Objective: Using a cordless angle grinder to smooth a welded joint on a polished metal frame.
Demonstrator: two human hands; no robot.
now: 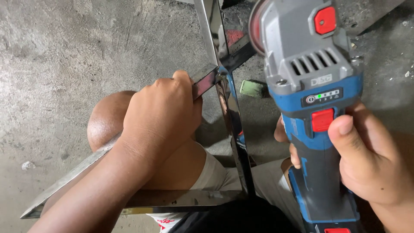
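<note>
Head view: both hands occupied over a polished steel frame (233, 125) on concrete floor (64, 51).

Left hand (161, 114) is clamped around a frame bar near the welded joint, above a bare knee (105, 118). Right hand (366, 159) is wrapped tight on a blue-and-grey cordless angle grinder (308, 86), thumb beside its red slide switch; a dark rectangular indicator panel shows one green light. A small green block (252, 88) lies on the floor beside the frame.

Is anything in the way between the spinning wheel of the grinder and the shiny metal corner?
Nothing visible. The grinder in the right hand has its disc just above the frame's joint, with open space between. The left hand grips the bar left of it.
</note>
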